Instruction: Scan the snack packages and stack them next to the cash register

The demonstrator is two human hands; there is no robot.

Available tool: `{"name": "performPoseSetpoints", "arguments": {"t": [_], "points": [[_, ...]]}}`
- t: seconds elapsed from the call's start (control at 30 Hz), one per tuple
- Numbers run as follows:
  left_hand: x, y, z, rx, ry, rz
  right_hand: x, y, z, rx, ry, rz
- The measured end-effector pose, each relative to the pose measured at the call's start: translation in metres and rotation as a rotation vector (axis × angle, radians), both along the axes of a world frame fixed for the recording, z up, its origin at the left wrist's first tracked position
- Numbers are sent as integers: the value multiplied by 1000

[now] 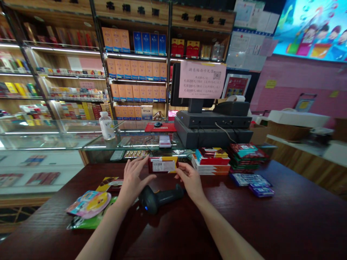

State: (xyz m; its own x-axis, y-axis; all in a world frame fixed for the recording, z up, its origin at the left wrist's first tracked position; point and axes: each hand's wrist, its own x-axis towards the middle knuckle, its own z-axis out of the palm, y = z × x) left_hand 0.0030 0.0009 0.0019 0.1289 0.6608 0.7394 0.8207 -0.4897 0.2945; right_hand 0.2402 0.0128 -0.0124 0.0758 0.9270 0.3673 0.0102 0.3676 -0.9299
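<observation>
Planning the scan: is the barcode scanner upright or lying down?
Lying down: the barcode scanner rests on the counter, unheld.

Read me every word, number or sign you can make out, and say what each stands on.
"名烟名酒" on the brown wooden shelf header board.
"游乐场办卡优惠", apparently, heading the pink paper notice; lines below too blurred.
White barcode label on the red-and-yellow cardboard packet: too small to read.

A dark red-brown wooden counter [260,213] carries a black barcode scanner [158,198] and glossy snack bags [89,204] on the left. Stacked red packets [210,161] and blue packets [251,180] lie on the right.
</observation>
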Motion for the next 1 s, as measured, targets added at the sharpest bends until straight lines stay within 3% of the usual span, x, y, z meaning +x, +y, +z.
{"name": "performPoseSetpoints", "arguments": {"t": [0.23, 0.47, 0.63, 1.0], "points": [[-13, 9, -5, 23, 109, 6, -3, -4, 9, -28, 49, 47], [-14, -4, 9, 127, 191, 48, -3, -6, 13, -45, 51, 92], [-15, -8, 15, 139, 245, -8, -2, -7, 15, -52, 71, 134], [-18, -7, 15, 147, 284, -23, 0, -1, 5, -142, 61, 200]]}}
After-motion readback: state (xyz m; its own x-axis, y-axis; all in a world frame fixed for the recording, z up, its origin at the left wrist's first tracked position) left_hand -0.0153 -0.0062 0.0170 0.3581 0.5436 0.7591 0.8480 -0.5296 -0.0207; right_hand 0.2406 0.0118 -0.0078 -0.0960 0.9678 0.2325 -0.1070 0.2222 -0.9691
